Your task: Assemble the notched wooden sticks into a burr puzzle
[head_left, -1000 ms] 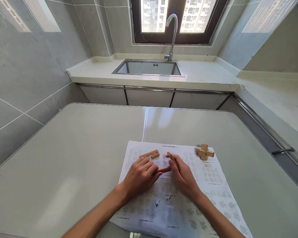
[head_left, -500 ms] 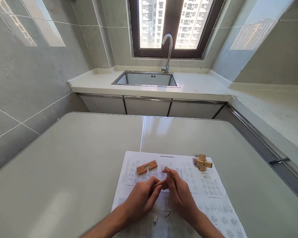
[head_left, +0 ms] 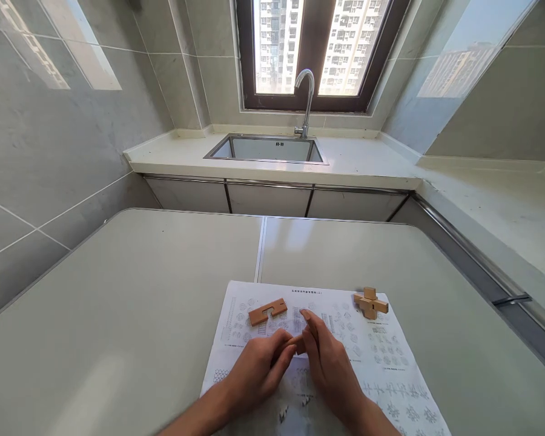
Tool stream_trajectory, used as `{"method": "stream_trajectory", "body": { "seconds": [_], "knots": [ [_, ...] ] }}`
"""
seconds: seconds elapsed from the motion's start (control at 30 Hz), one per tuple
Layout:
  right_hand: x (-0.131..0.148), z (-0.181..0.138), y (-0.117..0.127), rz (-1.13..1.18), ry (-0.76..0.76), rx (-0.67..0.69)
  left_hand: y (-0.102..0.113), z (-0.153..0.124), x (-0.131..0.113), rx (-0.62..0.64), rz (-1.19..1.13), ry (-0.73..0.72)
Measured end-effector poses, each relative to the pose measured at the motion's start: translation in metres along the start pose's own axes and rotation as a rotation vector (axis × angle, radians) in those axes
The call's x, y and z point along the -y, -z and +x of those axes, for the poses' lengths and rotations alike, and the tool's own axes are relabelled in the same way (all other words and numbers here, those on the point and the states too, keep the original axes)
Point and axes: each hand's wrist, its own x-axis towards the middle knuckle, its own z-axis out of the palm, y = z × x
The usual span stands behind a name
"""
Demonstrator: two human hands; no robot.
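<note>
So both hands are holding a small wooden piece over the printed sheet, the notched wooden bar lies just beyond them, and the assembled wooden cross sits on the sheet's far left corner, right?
Not quite. In the head view the cross sits at the sheet's far right corner. The rest holds.

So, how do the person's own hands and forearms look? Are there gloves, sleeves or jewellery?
Both are bare. The left hand and right hand wear no gloves, and no rings show on the fingers. The forearms show no sleeves, watch or bracelet up to the picture's edge.
</note>
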Motion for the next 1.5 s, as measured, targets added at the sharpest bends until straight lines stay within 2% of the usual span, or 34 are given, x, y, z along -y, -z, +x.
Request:
{"method": "stream_trajectory", "body": {
  "seconds": [0.2, 0.4, 0.67, 1.07, 1.5],
  "knots": [
    [0.003, -0.002, -0.004, -0.006, 0.019, -0.035, -0.001, 0.001, -0.002, -0.035, 0.01, -0.044],
    [0.009, -0.002, -0.005, 0.012, 0.004, -0.059, -0.001, 0.001, 0.0, -0.025, 0.002, 0.015],
    [0.008, 0.001, 0.0, 0.092, -0.049, 0.024, 0.0, 0.001, 0.0, -0.011, -0.069, 0.002],
    [0.012, 0.005, 0.004, 0.193, -0.029, 0.066, 0.002, 0.002, -0.007, -0.01, -0.063, -0.016],
    [0.002, -0.003, -0.004, 0.08, 0.029, -0.023, 0.0, -0.001, -0.002, -0.008, -0.014, -0.008]
  ]
}}
